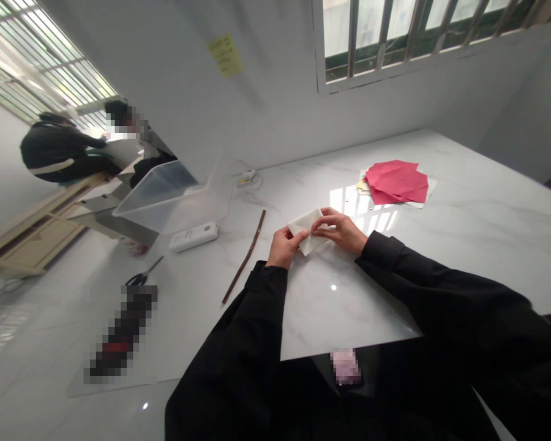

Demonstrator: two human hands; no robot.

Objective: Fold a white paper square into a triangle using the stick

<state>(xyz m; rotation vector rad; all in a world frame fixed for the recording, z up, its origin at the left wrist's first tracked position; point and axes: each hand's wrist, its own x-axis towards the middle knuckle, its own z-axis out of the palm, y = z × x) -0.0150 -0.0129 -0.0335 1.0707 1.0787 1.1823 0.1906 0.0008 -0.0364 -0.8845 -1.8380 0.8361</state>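
Note:
A small folded piece of white paper (307, 224) is between my two hands, over the middle of the white marbled table (349, 312). My left hand (282, 246) grips its left side, with the thumb pressed on the front. On the paper's right side, my right hand (342, 230) pinches an edge between thumb and fingers. Creases meet near the middle of the paper, and my fingertips cover part of it. To the left of my left hand lies a thin brown stick (245, 257).
A red paper stack (397, 182) lies at the right back. At left are a white power-bank-like device (194, 237), a clear plastic bin (174, 199), scissors (142, 275) and a pixelated dark item (123, 334). A cable (248, 177) rests by the wall. Two people sit beyond.

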